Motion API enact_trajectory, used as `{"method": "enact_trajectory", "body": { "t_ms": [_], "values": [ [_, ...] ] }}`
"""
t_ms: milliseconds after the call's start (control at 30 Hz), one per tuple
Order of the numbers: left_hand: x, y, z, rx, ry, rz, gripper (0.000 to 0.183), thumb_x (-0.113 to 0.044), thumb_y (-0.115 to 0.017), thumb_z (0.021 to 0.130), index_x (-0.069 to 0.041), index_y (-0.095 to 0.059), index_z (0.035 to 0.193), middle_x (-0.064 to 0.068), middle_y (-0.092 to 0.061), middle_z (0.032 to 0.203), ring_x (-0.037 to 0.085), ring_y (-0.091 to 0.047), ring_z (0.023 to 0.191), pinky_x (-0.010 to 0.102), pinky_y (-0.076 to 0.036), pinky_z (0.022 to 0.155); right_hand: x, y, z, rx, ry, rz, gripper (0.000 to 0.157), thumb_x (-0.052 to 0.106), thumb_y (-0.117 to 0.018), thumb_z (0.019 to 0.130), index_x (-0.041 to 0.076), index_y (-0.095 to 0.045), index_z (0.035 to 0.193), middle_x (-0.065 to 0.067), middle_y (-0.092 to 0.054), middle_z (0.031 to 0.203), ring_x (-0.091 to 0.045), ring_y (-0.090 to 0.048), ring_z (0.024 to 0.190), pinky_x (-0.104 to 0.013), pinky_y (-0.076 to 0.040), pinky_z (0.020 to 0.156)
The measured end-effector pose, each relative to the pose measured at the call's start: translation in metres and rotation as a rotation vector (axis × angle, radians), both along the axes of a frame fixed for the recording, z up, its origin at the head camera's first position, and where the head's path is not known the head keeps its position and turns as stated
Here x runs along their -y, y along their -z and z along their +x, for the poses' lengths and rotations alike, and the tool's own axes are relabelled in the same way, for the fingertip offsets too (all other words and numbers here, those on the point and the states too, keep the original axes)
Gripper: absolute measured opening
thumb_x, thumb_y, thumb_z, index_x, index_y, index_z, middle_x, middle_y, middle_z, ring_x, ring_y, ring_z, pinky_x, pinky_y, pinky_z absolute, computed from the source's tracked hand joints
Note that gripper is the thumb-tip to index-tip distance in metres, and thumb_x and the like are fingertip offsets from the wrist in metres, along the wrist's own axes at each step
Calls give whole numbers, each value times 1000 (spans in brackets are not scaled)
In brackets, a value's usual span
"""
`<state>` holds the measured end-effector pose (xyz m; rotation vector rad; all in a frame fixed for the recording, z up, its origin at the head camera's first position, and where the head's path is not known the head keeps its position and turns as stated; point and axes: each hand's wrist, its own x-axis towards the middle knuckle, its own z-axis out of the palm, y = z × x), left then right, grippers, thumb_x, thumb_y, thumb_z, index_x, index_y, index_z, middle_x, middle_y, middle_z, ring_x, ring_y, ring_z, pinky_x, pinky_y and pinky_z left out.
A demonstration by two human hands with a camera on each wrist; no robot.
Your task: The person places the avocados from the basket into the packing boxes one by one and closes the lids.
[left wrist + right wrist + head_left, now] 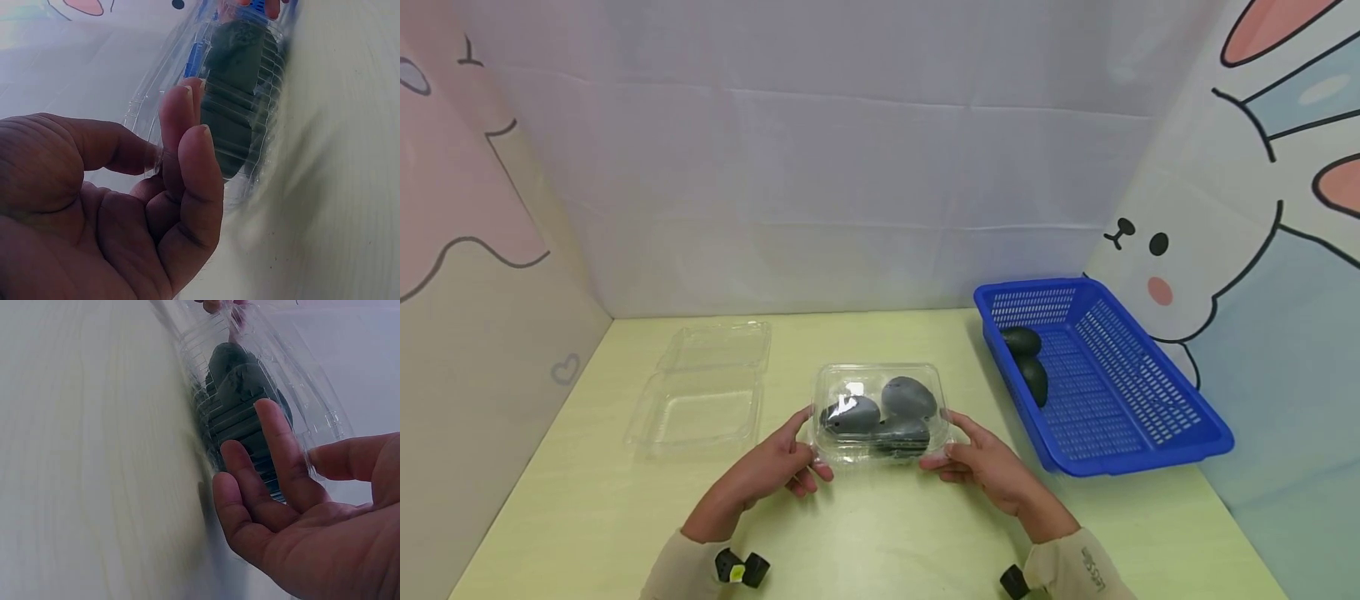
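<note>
A clear plastic clamshell box (pixel 880 372), its lid down, stands in the middle with three dark green avocados (pixel 909 397) inside. At its left end my left hand (pixel 775 462) pinches the rim between thumb and index finger, the other fingers curled below. The right hand (pixel 988 467) grips the opposite end the same way, thumb at the rim (pixel 312 453) and fingers along the ribbed side. Both wrist views show the box's underside close over the table, with avocados (pixel 234 100) dark behind the plastic.
A blue plastic basket (pixel 1150 350) stands at the right, with two dark green avocados (pixel 1032 379) by its left wall. A second clear clamshell box (pixel 700 408) lies open at the left on the pale yellow table (pixel 865 542). White cloth (pixel 850 167) hangs behind.
</note>
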<state>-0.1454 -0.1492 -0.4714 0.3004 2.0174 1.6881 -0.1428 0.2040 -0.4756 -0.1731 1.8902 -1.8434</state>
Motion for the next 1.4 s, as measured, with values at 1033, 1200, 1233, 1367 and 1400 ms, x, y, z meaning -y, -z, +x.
{"method": "enact_trajectory", "body": {
  "t_ms": [1033,1200,1233,1367,1400],
  "values": [
    [-39,12,-50,-114,-337,-51,59,-4,-38,109,-9,-21,165,14,-76,95,20,-66,66,30,-55,58,16,3,-49,-49,284,-1,53,15,-38,112,8,-25,162,-19,-75,111,-32,-71,109,-38,-56,87],
    [-45,10,-61,-120,-363,-60,58,-4,-38,109,-8,-23,164,16,-76,96,18,-65,64,29,-54,56,15,4,-56,-45,297,0,52,18,-35,114,10,-23,163,-20,-73,116,-35,-68,114,-41,-56,91],
    [-46,10,-63,-122,-368,-64,57,-4,-38,108,-8,-23,164,17,-76,97,17,-65,64,29,-54,56,15,4,-57,-43,300,0,52,19,-35,114,11,-23,163,-20,-73,117,-35,-67,116,-43,-55,93],
    [-49,9,-72,-132,-372,-69,56,-5,-38,110,-7,-23,164,18,-76,98,19,-66,65,28,-54,55,14,3,-62,-44,306,2,53,20,-35,114,12,-21,164,-20,-72,119,-38,-64,121,-49,-53,99],
    [-50,8,-74,-131,-373,-69,56,-6,-38,110,-8,-23,164,19,-76,99,20,-66,66,28,-53,55,14,3,-63,-45,306,2,53,21,-35,114,12,-21,165,-19,-72,119,-38,-63,122,-49,-52,99]
  ]
}}
